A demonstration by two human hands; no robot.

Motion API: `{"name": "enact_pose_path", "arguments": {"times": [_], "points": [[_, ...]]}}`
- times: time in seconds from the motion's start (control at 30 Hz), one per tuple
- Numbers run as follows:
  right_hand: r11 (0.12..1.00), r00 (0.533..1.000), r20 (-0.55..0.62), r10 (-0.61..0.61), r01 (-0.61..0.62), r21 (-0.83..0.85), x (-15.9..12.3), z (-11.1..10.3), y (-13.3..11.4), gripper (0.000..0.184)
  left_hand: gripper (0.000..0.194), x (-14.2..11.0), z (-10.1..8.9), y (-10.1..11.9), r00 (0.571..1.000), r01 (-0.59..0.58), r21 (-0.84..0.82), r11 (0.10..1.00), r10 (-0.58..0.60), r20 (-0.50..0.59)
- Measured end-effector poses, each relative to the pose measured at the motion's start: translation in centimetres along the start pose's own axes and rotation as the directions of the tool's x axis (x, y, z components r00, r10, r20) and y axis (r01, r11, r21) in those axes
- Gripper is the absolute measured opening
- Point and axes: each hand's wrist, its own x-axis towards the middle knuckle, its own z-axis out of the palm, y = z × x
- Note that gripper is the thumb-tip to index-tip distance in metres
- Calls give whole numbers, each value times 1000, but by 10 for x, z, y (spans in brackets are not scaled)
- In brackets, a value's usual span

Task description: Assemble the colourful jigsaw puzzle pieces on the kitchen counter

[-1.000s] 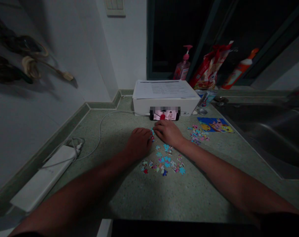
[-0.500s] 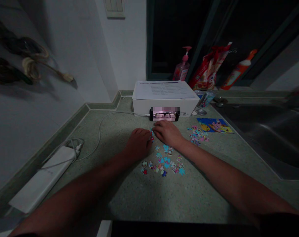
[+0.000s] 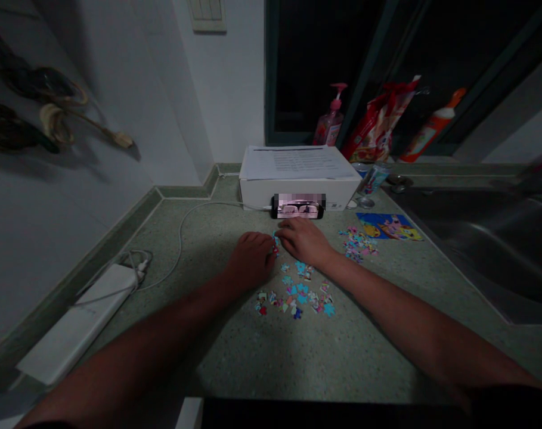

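Your jigsaw puzzle pieces [image 3: 302, 291] lie scattered in blue, pink and white at the middle of the speckled countertop [image 3: 235, 351], with a small cluster [image 3: 275, 243] of them between your hands. Your left hand [image 3: 250, 259] and right hand [image 3: 304, 241] curl in close, leaving only a narrow gap, their fingers touching that cluster, though you can't tell whether either one grips it. The cluster is too small and too shadowed to make out its shapes.

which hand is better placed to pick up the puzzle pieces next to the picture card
Probably the right hand: it rests closer to those puzzle pieces, while the left hand lies farther off, beyond the right hand.
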Motion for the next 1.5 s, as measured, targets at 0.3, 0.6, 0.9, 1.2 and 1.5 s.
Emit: {"name": "enact_pose_path", "arguments": {"times": [0.3, 0.6, 0.9, 1.2, 1.5], "points": [[999, 999, -2, 38, -38, -4, 0, -1, -1, 25, 36, 0, 3, -1, 1000, -30, -15, 999, 30, 5], [999, 999, 6, 40, -40, -10, -1, -1, -1, 26, 34, 0, 3, -1, 1000, -25, -19, 1000, 25, 16], [999, 999, 9, 45, -45, -6, -1, -3, -2, 29, 31, 0, 1, -1, 999, -23, -28, 999, 24, 28], [995, 993, -65, 100, -98, 36, -3, -11, -2, 30, 21, 2, 5, -8, 994, 44, -96, 994, -53, -100], [965, 960, -107, 259, -255, 53, -14, -21, 21, 18, 20, 3, 6, -18, 983, 94, -107, 990, -110, -146]]}}
